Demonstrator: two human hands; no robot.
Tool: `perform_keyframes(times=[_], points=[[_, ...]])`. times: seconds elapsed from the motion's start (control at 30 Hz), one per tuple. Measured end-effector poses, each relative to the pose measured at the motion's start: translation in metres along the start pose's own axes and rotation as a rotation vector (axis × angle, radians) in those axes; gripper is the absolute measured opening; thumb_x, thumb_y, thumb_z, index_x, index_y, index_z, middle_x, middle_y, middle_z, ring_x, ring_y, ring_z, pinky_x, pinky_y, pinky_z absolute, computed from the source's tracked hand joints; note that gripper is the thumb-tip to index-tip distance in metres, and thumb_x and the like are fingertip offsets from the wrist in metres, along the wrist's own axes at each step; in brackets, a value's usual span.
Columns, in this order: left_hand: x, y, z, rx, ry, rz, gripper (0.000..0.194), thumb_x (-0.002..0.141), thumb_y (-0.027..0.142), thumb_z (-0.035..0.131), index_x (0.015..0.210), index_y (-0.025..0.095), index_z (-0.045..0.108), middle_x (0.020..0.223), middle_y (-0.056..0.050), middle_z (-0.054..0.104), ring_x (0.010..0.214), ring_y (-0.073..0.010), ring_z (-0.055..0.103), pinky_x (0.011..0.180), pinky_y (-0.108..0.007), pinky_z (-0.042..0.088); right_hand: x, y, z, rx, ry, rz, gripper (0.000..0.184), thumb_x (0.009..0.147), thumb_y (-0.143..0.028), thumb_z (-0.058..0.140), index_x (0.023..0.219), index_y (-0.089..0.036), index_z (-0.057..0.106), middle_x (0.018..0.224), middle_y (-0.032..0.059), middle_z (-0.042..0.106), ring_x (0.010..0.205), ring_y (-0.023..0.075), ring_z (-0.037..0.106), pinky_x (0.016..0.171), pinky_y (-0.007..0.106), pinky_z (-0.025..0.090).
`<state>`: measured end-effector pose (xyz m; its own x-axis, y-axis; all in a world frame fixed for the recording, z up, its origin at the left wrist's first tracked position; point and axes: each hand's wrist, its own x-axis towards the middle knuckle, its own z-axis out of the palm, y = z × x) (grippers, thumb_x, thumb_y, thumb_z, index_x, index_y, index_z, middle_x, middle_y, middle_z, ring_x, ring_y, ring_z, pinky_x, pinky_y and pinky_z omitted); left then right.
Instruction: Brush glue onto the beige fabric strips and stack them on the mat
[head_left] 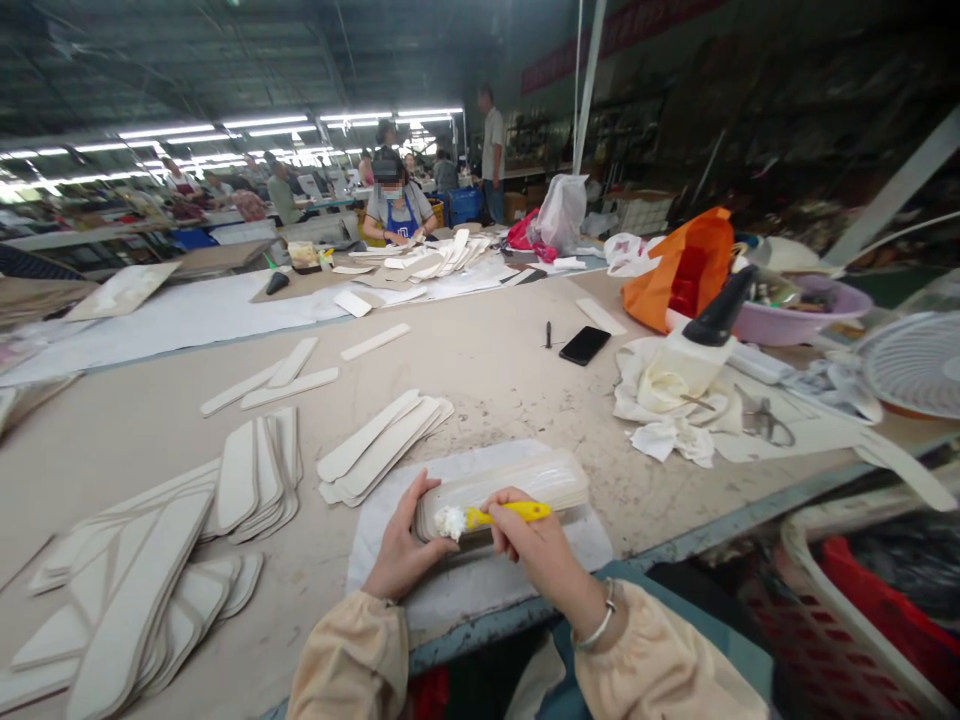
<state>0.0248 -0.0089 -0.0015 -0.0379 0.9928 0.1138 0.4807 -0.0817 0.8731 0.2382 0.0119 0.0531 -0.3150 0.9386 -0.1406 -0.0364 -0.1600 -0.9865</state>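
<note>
In my right hand (pixel 529 540) is a brush with a yellow handle (pixel 531 511). Its head (pixel 451 521) is covered in a thick white substance and lies over the left end of a stack of pale, round-ended strips (pixel 517 484). My left hand (pixel 407 548) grips that same end, thumb on the near side and fingers on the far side. The top strip has a wet shine. Under the stack lies a white sheet (pixel 480 590) near the table's front edge.
Loose strips (pixel 382 445) and a large fanned pile (pixel 142 590) lie to the left. On the right are a phone (pixel 585 345), a white container (pixel 686 365), scissors (pixel 765 422), an orange bag (pixel 675 265) and a fan (pixel 915 360). A co-worker (pixel 397 205) sits across the table.
</note>
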Motion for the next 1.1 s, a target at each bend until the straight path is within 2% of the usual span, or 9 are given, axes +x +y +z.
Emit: perform_keyframes(times=[0.07, 0.17, 0.3, 0.4, 0.5, 0.63, 0.77, 0.9, 1.1], points=[[0.0, -0.002, 0.0, -0.004, 0.015, -0.005, 0.097, 0.064, 0.041, 0.08, 0.145, 0.022, 0.03, 0.136, -0.011, 0.052, 0.131, -0.0304, 0.044, 0.114, -0.05, 0.027, 0.004, 0.003, -0.011, -0.046, 0.058, -0.014, 0.019, 0.085, -0.036, 0.052, 0.076, -0.02, 0.058, 0.049, -0.0058, 0.049, 0.047, 0.011, 0.041, 0.05, 0.024, 0.032], [0.0, -0.003, 0.0, -0.008, 0.019, -0.012, 0.096, 0.063, 0.042, 0.081, 0.143, 0.02, 0.033, 0.136, -0.012, 0.052, 0.132, -0.031, 0.043, 0.115, -0.049, 0.026, 0.006, 0.005, -0.045, -0.055, 0.24, -0.049, 0.019, 0.082, -0.036, 0.055, 0.071, -0.021, 0.058, 0.046, -0.0054, 0.046, 0.047, 0.0126, 0.041, 0.05, 0.026, 0.031], [0.001, -0.004, -0.001, -0.003, 0.021, -0.026, 0.093, 0.063, 0.039, 0.081, 0.142, 0.02, 0.037, 0.138, -0.012, 0.052, 0.133, -0.0309, 0.043, 0.115, -0.048, 0.026, 0.003, 0.009, -0.081, 0.163, 0.48, -0.12, 0.021, 0.081, -0.041, 0.057, 0.078, -0.02, 0.058, 0.046, -0.0064, 0.04, 0.045, 0.0122, 0.035, 0.046, 0.025, 0.025], [-0.002, -0.003, 0.0, 0.011, 0.025, -0.012, 0.089, 0.063, 0.04, 0.08, 0.141, 0.019, 0.041, 0.14, -0.012, 0.052, 0.134, -0.0316, 0.042, 0.115, -0.047, 0.027, 0.0, 0.011, -0.085, 0.245, 0.554, -0.192, 0.027, 0.083, -0.046, 0.057, 0.086, -0.02, 0.057, 0.052, -0.0057, 0.043, 0.047, 0.0119, 0.036, 0.045, 0.025, 0.026], [-0.007, -0.003, -0.003, 0.032, 0.012, 0.055, 0.083, 0.07, 0.048, 0.072, 0.141, 0.017, 0.042, 0.145, -0.013, 0.048, 0.135, -0.0305, 0.041, 0.114, -0.045, 0.031, -0.002, 0.01, -0.08, 0.183, 0.62, -0.246, 0.031, 0.084, -0.049, 0.058, 0.095, -0.019, 0.057, 0.064, -0.0031, 0.052, 0.052, 0.0123, 0.043, 0.049, 0.025, 0.036], [-0.001, -0.001, -0.03, 0.286, 0.177, 0.008, 0.06, 0.085, 0.053, 0.052, 0.133, 0.017, 0.053, 0.138, -0.011, 0.056, 0.129, -0.0251, 0.051, 0.108, -0.038, 0.041, -0.002, 0.011, -0.076, 0.098, 0.718, -0.32, 0.033, 0.087, -0.049, 0.057, 0.103, -0.021, 0.058, 0.08, 0.0002, 0.059, 0.065, 0.0138, 0.052, 0.063, 0.027, 0.046], [0.042, -0.001, -0.081, 0.499, 0.289, -0.133, 0.049, 0.089, 0.05, 0.047, 0.123, 0.017, 0.06, 0.13, -0.011, 0.062, 0.125, -0.0262, 0.054, 0.108, -0.04, 0.04, -0.001, 0.016, -0.076, 0.054, 0.722, -0.417, 0.031, 0.089, -0.048, 0.055, 0.106, -0.022, 0.059, 0.089, 0.0024, 0.06, 0.074, 0.016, 0.058, 0.072, 0.031, 0.05], [0.094, -0.008, -0.118, 0.677, 0.151, -0.277, 0.035, 0.089, 0.042, 0.056, 0.111, 0.016, 0.064, 0.119, -0.011, 0.066, 0.113, -0.0255, 0.06, 0.1, -0.045, 0.045, 0.0, 0.021, -0.076, -0.02, 0.691, -0.495, 0.027, 0.091, -0.044, 0.054, 0.106, -0.022, 0.06, 0.094, 0.0042, 0.062, 0.08, 0.0182, 0.06, 0.076, 0.033, 0.052], [0.115, -0.016, -0.128, 0.869, -0.084, -0.39, 0.03, 0.09, 0.036, 0.058, 0.113, 0.016, 0.06, 0.115, -0.007, 0.063, 0.101, -0.0213, 0.062, 0.086, -0.042, 0.053, 0.003, 0.029, -0.077, -0.09, 0.688, -0.524, 0.025, 0.092, -0.04, 0.053, 0.109, -0.022, 0.059, 0.096, 0.0054, 0.063, 0.088, 0.0202, 0.062, 0.082, 0.035, 0.052]])
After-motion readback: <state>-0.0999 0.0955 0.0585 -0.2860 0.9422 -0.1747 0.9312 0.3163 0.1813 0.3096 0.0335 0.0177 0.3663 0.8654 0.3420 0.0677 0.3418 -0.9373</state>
